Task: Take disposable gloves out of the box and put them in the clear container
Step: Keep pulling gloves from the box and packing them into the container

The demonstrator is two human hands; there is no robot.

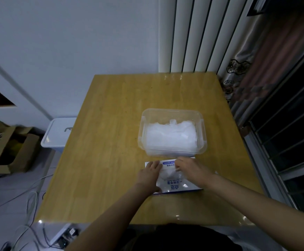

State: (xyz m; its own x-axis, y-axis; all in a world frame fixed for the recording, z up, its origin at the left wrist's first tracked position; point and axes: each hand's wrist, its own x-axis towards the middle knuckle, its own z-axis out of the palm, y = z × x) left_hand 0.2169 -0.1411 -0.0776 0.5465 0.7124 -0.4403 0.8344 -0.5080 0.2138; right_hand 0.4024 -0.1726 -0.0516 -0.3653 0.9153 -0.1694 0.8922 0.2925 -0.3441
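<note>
Near edge of the table point(97, 160): bare wood in front of the box point(177, 187), broad open surface to its left. The left hand point(150, 172) lies flat on the box's left side, fingers straight. The right hand point(191, 169) curls its fingers into the top opening — pinching the gloves point(167, 174) there. Just beyond, close against the box's far edge, the clear container point(141, 134) stands lidless, holding a white glove pile point(171, 137). Past it, open tabletop runs to the wall point(75, 42).

L hand point(150, 173), R hand point(191, 169) on box point(176, 187); gloves point(171, 136) in container point(173, 110)
</note>
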